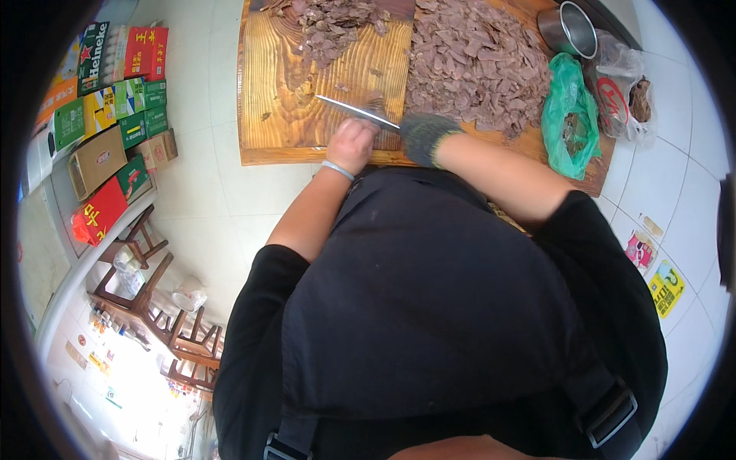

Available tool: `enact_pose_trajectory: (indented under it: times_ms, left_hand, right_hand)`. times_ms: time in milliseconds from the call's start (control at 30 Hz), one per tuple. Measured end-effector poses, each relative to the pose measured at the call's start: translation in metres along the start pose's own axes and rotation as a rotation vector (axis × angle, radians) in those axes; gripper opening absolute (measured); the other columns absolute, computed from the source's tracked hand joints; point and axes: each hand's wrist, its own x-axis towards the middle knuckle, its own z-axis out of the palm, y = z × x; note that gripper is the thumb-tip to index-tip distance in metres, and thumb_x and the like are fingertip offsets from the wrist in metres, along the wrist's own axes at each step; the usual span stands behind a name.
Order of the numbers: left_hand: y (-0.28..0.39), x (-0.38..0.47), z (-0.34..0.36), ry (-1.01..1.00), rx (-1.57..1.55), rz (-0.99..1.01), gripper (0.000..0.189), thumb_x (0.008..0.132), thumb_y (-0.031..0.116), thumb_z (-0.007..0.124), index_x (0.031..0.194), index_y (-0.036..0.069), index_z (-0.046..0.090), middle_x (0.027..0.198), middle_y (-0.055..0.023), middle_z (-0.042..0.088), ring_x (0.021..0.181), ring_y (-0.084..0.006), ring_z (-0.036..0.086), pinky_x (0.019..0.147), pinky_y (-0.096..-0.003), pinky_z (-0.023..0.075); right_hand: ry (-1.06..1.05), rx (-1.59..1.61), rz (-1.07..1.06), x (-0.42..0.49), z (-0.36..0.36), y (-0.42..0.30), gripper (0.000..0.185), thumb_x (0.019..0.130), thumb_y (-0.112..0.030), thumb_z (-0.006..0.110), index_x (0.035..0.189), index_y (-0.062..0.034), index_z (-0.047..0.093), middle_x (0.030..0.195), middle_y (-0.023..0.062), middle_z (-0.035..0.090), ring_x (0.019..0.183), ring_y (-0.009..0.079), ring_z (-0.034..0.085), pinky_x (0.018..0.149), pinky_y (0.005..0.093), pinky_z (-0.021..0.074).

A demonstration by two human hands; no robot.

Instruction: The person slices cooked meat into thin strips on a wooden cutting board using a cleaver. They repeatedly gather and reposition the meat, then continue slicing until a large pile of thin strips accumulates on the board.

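Observation:
A wooden tabletop (276, 86) lies before me. My right hand (428, 138), in a dark knitted glove, is closed on the handle end of a knife (351, 109), whose blade points left across the board. My bare left hand (352, 141), with a pale bangle at the wrist, rests near the front edge, fingers curled against the near side of the blade; whether it holds a piece is hidden. Thin dark slices (376, 103) lie just beyond the blade. A large heap of thin brownish-purple slices (477, 63) spreads at the right, and a smaller pile (330, 29) lies at the far side.
At the table's right stand a metal pot (566, 29), a green plastic bag (569, 115) and a clear plastic bag (624, 92) with a dark brown piece. Stacked cartons (98, 161) and wooden stools (138, 282) are off to the left. A tiled wall adjoins the right side.

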Motion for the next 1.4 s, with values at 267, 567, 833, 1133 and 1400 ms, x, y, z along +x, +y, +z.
enact_pose_trajectory:
  times_ms: [267,567,833,1133,1400]
  left_hand:
    - [-0.002,-0.001,-0.002,-0.026,-0.018,-0.002,0.02,0.071,-0.004,0.067,0.086,0.008,0.069,0.089,-0.0059,0.067,0.087,-0.0274,0.065,0.075,-0.038,0.056]
    - [-0.002,-0.001,-0.002,-0.029,-0.031,0.017,0.019,0.072,-0.005,0.068,0.084,0.009,0.068,0.087,-0.0054,0.067,0.084,-0.0272,0.066,0.074,-0.038,0.0557]
    - [0.005,0.016,-0.014,-0.19,0.039,-0.085,0.016,0.074,0.002,0.076,0.084,0.009,0.067,0.103,-0.0101,0.065,0.096,-0.0315,0.062,0.08,-0.0419,0.0537]
    - [-0.042,0.096,-0.034,-0.788,0.064,0.555,0.033,0.073,0.01,0.072,0.106,0.011,0.068,0.122,-0.0109,0.062,0.121,-0.0333,0.055,0.1,-0.0442,0.0507]
    - [-0.078,0.167,-0.059,-0.212,0.46,0.194,0.02,0.076,0.003,0.066,0.095,0.008,0.071,0.119,-0.0154,0.064,0.112,-0.0364,0.059,0.096,-0.0461,0.0499]
  right_hand:
    - [-0.003,-0.067,0.018,-0.005,-0.001,0.01,0.025,0.087,-0.015,0.061,0.104,-0.0016,0.074,0.104,0.0237,0.073,0.098,0.039,0.071,0.085,0.0482,0.0565]
    - [0.017,-0.017,0.006,-0.003,0.009,0.004,0.028,0.087,-0.016,0.06,0.11,-0.0044,0.073,0.104,0.0228,0.073,0.096,0.0396,0.071,0.083,0.049,0.0564]
    - [0.198,0.233,0.048,-0.03,0.013,0.036,0.03,0.092,-0.023,0.057,0.105,0.0001,0.072,0.1,0.0266,0.071,0.096,0.0404,0.07,0.084,0.0481,0.0543]
    - [0.407,0.463,0.214,-0.104,0.048,0.079,0.04,0.096,-0.032,0.056,0.103,0.0056,0.069,0.1,0.0308,0.068,0.098,0.047,0.065,0.086,0.0501,0.0516]
    - [0.544,0.674,0.384,-0.133,0.096,0.096,0.039,0.093,-0.03,0.061,0.107,0.006,0.069,0.101,0.0327,0.068,0.1,0.0471,0.065,0.088,0.0502,0.0516]
